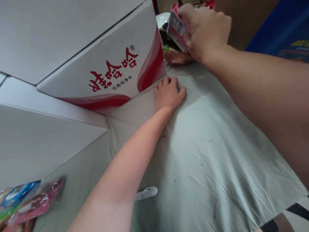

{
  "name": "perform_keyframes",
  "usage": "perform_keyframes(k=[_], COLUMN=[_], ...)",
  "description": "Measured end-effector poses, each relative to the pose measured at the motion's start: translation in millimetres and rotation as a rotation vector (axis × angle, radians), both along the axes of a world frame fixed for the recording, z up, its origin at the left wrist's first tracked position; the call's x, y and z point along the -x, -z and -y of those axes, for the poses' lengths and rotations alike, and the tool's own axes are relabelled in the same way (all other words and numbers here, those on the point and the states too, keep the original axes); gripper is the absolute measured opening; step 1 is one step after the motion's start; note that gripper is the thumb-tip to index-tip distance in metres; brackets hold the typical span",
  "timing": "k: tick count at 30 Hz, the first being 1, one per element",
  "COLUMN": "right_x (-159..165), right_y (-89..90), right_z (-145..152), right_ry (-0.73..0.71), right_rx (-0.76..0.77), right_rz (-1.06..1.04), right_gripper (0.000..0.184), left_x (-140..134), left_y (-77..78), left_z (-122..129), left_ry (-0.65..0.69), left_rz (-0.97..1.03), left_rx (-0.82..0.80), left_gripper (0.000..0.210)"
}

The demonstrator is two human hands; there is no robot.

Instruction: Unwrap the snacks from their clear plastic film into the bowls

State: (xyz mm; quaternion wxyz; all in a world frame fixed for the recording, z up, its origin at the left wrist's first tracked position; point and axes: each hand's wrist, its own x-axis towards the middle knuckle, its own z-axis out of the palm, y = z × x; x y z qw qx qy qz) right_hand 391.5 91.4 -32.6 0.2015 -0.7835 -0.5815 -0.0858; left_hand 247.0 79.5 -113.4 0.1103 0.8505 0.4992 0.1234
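My left hand (169, 93) rests on the pale green cloth (212, 135), its fingers spread beside the lower edge of a white carton (116, 64) with red waves and red Chinese lettering. At the top, my right hand (207, 30) is closed around a pink packet (178, 30) with a printed label. Just under that packet lies a brown snack bag (177, 57), partly hidden by the hand and the packet. More wrappers show behind them, too covered to make out.
More white boxes (36, 145) stand at the left. Colourful snack bags (36, 206) lie at the lower left. A slim white plastic piece (149, 192) is partly behind my left forearm. A blue box (282, 35) stands at upper right. A black-and-white patterned thing (287, 219) shows at lower right.
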Motion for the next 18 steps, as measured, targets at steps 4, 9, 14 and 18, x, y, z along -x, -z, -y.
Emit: perform_keyframes(k=[4,9,14,18], right_x=[2.6,18.3,23.9,14.3], right_y=[-2.2,3.9,10.7,25.7], right_z=[-7.8,-19.0,-4.2,11.0], right_ry=[-0.088,-0.211,-0.202,0.204], right_rx=[0.063,0.093,-0.017,-0.149], right_rz=[0.040,0.030,-0.021,-0.399], right_gripper=[0.048,0.056,0.053,0.056], left_x=[0.3,1.0,0.2,-0.5], left_y=[2.8,9.5,2.5,-2.8], left_z=[-2.0,-5.7,0.1,4.6], left_ry=[0.007,0.035,-0.001,-0.021], left_rz=[0.011,0.087,-0.036,-0.131], left_rx=[0.020,-0.023,-0.015,-0.051], left_gripper=[0.037,0.036,0.040,0.040])
